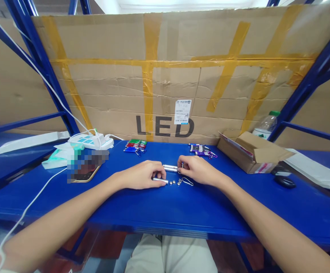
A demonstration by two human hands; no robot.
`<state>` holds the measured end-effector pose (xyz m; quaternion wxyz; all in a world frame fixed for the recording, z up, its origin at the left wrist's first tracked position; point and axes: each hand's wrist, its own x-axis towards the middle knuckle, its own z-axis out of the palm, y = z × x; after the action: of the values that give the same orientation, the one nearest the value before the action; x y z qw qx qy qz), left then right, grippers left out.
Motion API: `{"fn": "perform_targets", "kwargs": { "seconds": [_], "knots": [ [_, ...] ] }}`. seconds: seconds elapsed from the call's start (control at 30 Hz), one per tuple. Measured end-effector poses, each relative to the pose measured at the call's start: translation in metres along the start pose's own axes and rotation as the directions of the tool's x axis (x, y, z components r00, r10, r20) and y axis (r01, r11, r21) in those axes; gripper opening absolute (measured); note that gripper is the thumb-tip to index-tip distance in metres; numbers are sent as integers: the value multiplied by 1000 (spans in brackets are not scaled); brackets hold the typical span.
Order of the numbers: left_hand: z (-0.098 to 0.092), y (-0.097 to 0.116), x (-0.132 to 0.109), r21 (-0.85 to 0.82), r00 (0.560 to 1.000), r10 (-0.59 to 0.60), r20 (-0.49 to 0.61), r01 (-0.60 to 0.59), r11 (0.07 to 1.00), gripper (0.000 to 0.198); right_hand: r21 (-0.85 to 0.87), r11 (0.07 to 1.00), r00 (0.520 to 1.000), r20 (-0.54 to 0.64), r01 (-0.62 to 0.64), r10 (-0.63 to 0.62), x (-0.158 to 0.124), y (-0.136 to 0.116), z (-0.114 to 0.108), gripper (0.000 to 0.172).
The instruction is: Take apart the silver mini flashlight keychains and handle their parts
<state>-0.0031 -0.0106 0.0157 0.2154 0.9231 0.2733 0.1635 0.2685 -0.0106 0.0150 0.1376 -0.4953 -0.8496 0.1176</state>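
Note:
My left hand (146, 174) rests on the blue table with its fingers curled over a silver metal tube (161, 181) that lies near the table surface. Just beyond it lie silver tubes (170, 168) side by side. At their right end, my right hand (195, 167) has its thumb and fingers closed on one; its fingertips partly hide that end. Several small round metal pieces (174, 182), like button cells, sit between the hands. Beside them, below my right fingers, is a silver carabiner clip (187, 181).
Behind the hands lie green, red and blue tubes with clips (135, 146) and a dark and purple bunch (201, 150). A phone (88, 170) and power strip (93, 142) are left. An open cardboard box (253, 153) and black mouse (284, 181) are right. Cardboard (110, 94) walls the back.

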Motion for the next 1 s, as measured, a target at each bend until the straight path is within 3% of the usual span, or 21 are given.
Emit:
{"fn": "perform_targets", "kwargs": {
  "seconds": [0.13, 0.3, 0.47, 0.7, 1.0],
  "knots": [
    [2, 0, 2, -17, 1000, -9, -5, 9, 1000, 19, 8, 999, 999, -6, 49, -49, 0, 2, 2, 6],
    [4, -6, 4, 45, 993, -34, -113, 39, 998, 21, 1, 997, 996, 8, 83, -83, 1, 5, 5, 6],
    [5, -11, 3, 156, 986, 28, -167, -1, 988, 24, 32, 991, 992, -10, 127, -127, 2, 3, 7, 8],
    [7, -13, 2, 184, 980, 67, -189, -31, 982, 25, 61, 990, 991, 18, 131, -132, 1, 2, 8, 10],
    [4, -9, 4, 216, 970, 89, -225, -39, 976, 27, 143, 945, 953, -121, 294, -278, -2, 1, 9, 9]
  ]
}}
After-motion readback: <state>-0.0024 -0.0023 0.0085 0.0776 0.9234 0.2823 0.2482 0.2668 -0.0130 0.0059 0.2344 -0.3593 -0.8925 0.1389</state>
